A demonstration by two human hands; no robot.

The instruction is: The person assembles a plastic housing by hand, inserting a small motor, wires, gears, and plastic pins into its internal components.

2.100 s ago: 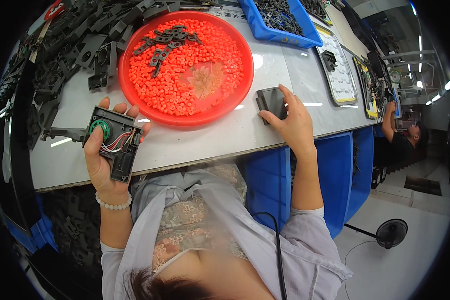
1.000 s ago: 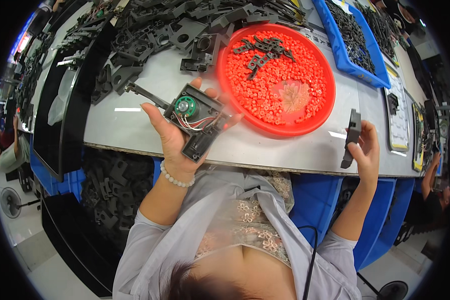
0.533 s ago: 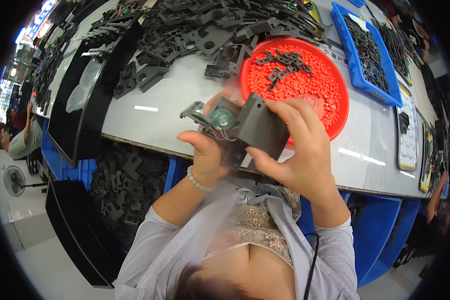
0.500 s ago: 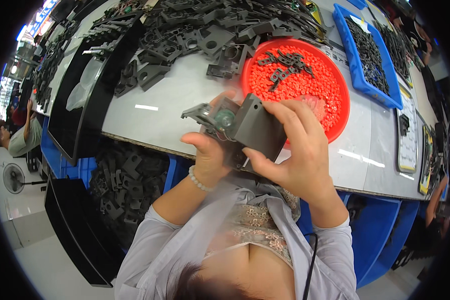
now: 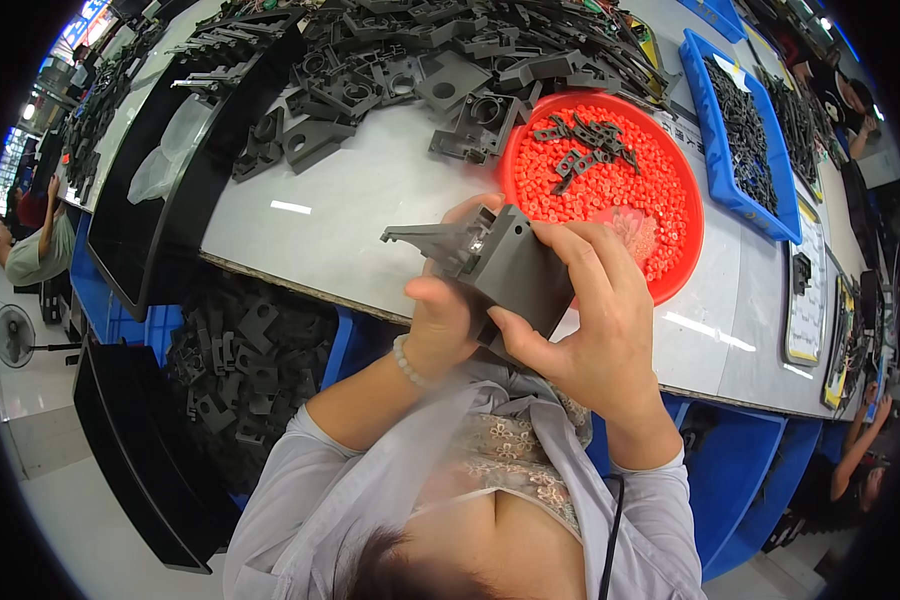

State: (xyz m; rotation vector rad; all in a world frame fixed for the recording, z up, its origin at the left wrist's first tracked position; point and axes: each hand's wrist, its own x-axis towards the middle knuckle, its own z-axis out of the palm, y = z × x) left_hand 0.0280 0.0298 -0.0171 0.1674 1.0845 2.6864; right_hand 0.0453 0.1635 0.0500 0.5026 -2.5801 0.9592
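Together, the left hand [image 5: 444, 325] and right hand [image 5: 600, 315] clamp a dark-grey, boxy plastic housing [image 5: 522, 265] with a slender projecting bracket [image 5: 425, 238], above a glossy white tabletop [image 5: 340, 225]. Beyond sit a round red plastic bowl [image 5: 696, 230] of small red beadlike pieces [image 5: 667, 168] and heaped, angular, hole-pierced dark-grey plastic parts [image 5: 452, 84].

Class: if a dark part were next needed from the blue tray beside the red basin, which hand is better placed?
Right, probably: the right hand is nearer the blue tray; the left hand is left of the dark casing. Both hold it, so the right would need freeing first.
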